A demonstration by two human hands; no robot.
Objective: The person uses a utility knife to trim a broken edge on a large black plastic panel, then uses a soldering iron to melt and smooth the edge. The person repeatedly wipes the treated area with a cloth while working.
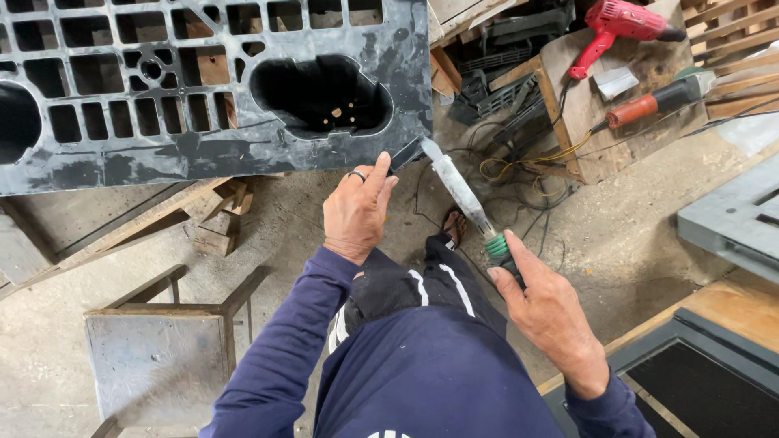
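A large black plastic pallet [203, 89] with grid holes and an oval opening lies raised in front of me. My left hand [357, 209], with a ring on one finger, pinches a thin black plastic strip [403, 156] against the pallet's lower right corner. My right hand [545, 312] grips the green-and-black handle of a long hot-air welding tool [462, 193]. Its silver barrel runs up and left, with the tip at the strip by the pallet's edge.
A small grey wooden stool [158, 357] stands at lower left. Wood blocks [215, 231] prop the pallet. At upper right a wooden board holds a red power drill [621, 23] and an orange-handled tool [649, 105], with tangled cables [519, 166] below. Grey pallets [730, 219] lie right.
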